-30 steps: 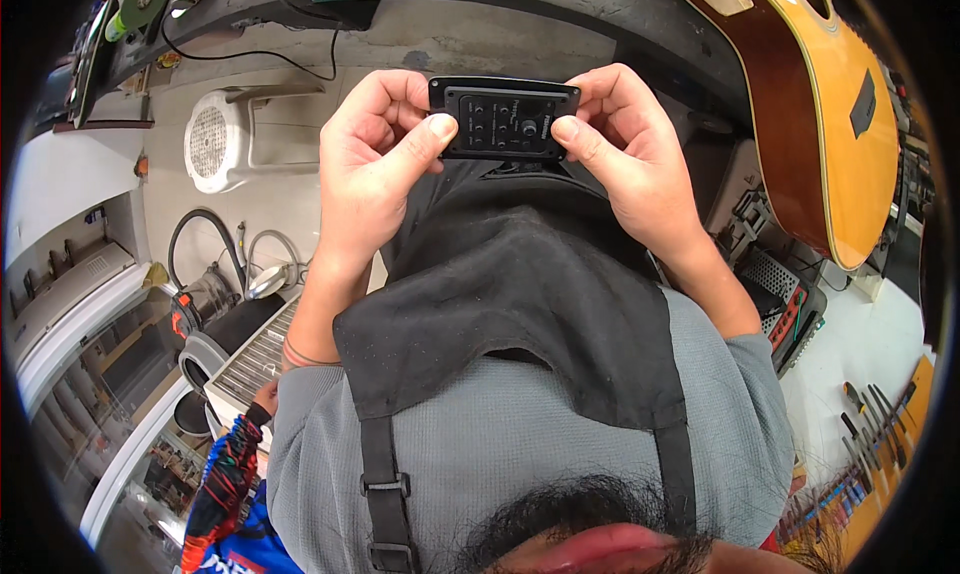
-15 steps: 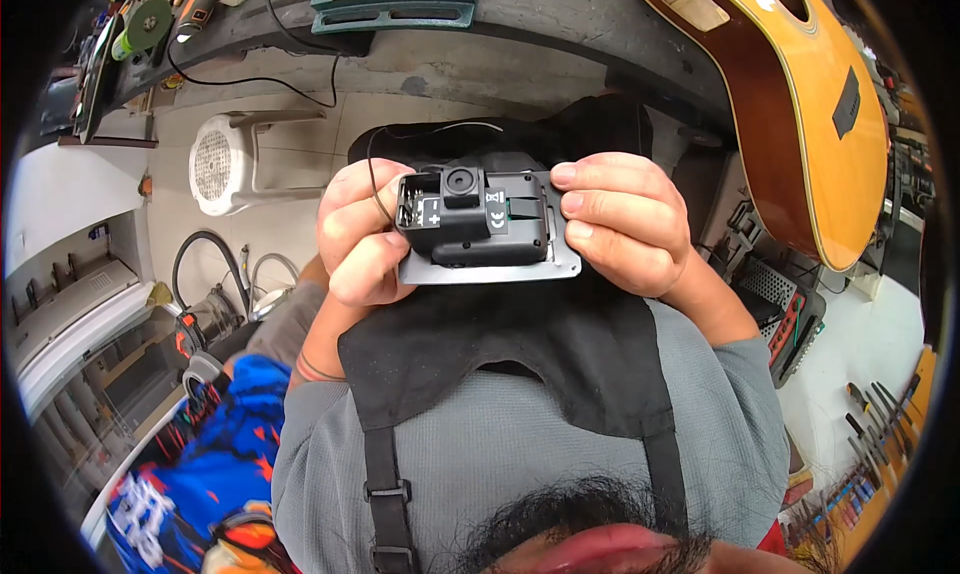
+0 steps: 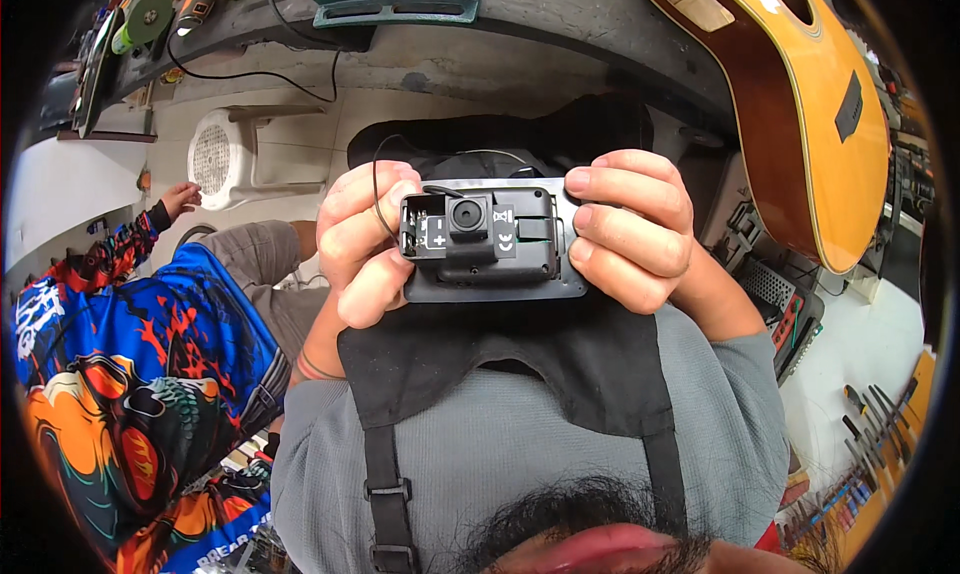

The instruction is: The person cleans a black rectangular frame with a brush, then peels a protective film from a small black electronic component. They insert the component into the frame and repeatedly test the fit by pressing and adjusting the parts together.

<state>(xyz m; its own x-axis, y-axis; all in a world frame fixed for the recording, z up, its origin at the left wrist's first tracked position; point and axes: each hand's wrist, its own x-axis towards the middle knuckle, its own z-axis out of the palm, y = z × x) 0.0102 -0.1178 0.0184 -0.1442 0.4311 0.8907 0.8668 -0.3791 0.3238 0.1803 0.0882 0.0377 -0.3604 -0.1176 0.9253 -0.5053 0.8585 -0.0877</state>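
Note:
In front of my chest I hold a black electronic unit (image 3: 515, 259) on a flat dark plate (image 3: 480, 292). Its back faces up, showing an uncovered battery compartment and a square block with a round, lens-like centre. My left hand (image 3: 365, 239) grips the edge beside the battery compartment. My right hand (image 3: 640, 229) pinches the opposite edge of the plate between thumb and fingers. A thin dark wire (image 3: 376, 174) loops up from the unit past my left fingers. The unit's front side is hidden.
An acoustic guitar body (image 3: 815, 134) lies at the right of the dark workbench (image 3: 560, 14). A green metal vise (image 3: 398, 12) stands at its far edge. A white plastic stool (image 3: 222, 159) is ahead left. At the left, a co-worker in a colourful shirt (image 3: 150, 344) reaches toward it.
The unit has tilted so its back faces up more squarely and the plate sits slightly lower. Both hands keep their grip. The co-worker at the left has moved forward into view, arm outstretched.

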